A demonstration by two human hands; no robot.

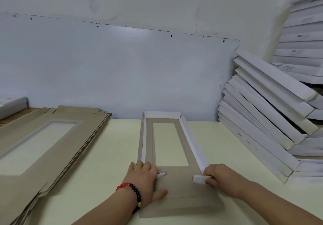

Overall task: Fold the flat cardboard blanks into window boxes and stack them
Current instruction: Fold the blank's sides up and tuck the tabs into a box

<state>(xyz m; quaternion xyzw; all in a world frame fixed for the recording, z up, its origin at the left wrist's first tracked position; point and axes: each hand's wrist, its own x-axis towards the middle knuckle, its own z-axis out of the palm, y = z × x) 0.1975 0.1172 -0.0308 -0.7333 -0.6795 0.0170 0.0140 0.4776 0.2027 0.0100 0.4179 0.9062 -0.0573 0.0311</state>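
A half-folded window box (174,182) lies on the table in front of me, brown inside with a rectangular window. Its far and long side walls stand up white; the near end flap still lies flat. My left hand (145,177) holds the near left corner, fingers curled over the left wall's white tab. My right hand (220,177) pinches the white tab at the near end of the right wall. A pile of flat brown blanks (43,147) lies to the left. Folded white boxes (265,119) are stacked, leaning, on the right.
The pale table (113,154) runs back to a white wall panel (122,67). A second, taller stack of white boxes (302,41) rises at the far right. A white box edge (12,105) shows at the far left.
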